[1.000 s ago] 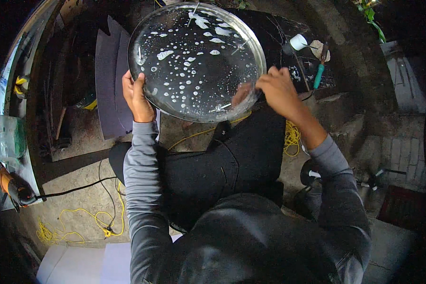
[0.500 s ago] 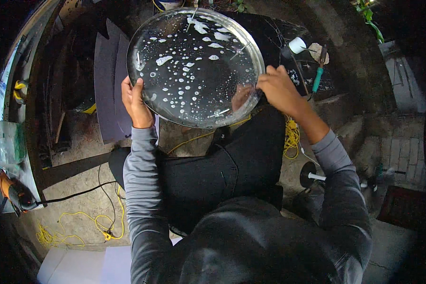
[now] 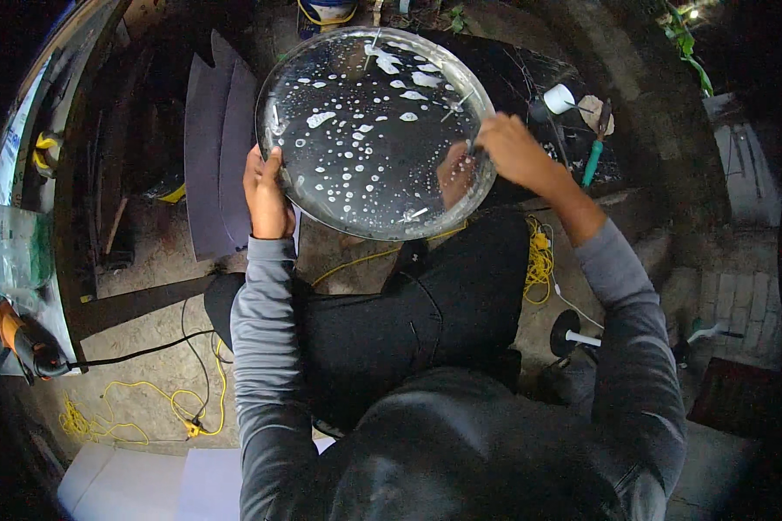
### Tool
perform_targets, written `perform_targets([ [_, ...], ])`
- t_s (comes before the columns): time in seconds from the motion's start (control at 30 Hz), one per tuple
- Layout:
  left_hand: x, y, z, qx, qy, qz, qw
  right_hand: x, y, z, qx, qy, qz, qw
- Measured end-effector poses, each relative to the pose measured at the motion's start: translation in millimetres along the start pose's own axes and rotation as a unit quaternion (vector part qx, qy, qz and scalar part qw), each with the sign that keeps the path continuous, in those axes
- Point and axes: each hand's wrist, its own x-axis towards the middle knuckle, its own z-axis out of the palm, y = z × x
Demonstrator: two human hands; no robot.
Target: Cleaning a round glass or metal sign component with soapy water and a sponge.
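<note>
A large round disc with a shiny dark face and a silvery rim is tilted up above my lap. White spots and blotches speckle its face, and several thin pale rods stand out near its edge. My left hand grips the lower left rim, thumb over the front and the other fingers partly hidden behind. At the right rim is my right hand, its fingers closed together and slightly blurred. Whether it pinches the rim or something small does not show. The hand's reflection appears on the disc.
Right of the disc, a white cup-like piece and a teal-handled tool lie on a dark surface. Yellow cord is bundled near my right knee. An orange-and-black power tool is at far left. Dark grey sheets stand left of the disc.
The whole view has shifted, so the disc, hands and surroundings appear further right and lower. Against the disc, my right hand has slid slightly up the right rim. My left hand keeps its grip.
</note>
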Motion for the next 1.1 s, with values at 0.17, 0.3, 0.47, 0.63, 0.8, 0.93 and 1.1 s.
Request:
perform_targets([
  [0.17, 3.7, -3.6, -0.7, 0.014, 0.020, -0.014, 1.000, -9.4, -22.3, -2.2, 0.321, 0.013, -0.058, 0.945],
  [0.3, 9.6, -7.0, -3.8, 0.055, 0.047, -0.005, 0.997, 12.2, -31.5, 4.2, 0.232, 0.178, 0.143, 0.946],
  [0.47, 7.4, -8.9, -3.0, 0.058, 0.029, 0.015, 0.998, 11.3, -52.6, 10.8, 0.416, 0.135, -0.001, 0.899],
  [0.63, 4.0, -5.4, 3.9, 0.034, 0.033, 0.018, 0.999, 25.7, -41.0, 9.0, 0.294, 0.181, 0.048, 0.937],
  [0.8, 4.3, -3.9, 4.9, 0.043, 0.044, 0.014, 0.998, 31.0, -70.8, 0.0, 0.462, 0.106, -0.052, 0.879],
  [0.93, 5.8, -3.2, 5.1, 0.052, 0.055, 0.015, 0.997, 17.9, -80.2, -20.4, 0.439, 0.031, -0.135, 0.888],
  [1.1, 3.3, -2.8, 9.4, 0.057, 0.062, 0.011, 0.996, 33.8, -87.7, -33.7, 0.492, -0.006, -0.105, 0.864],
])
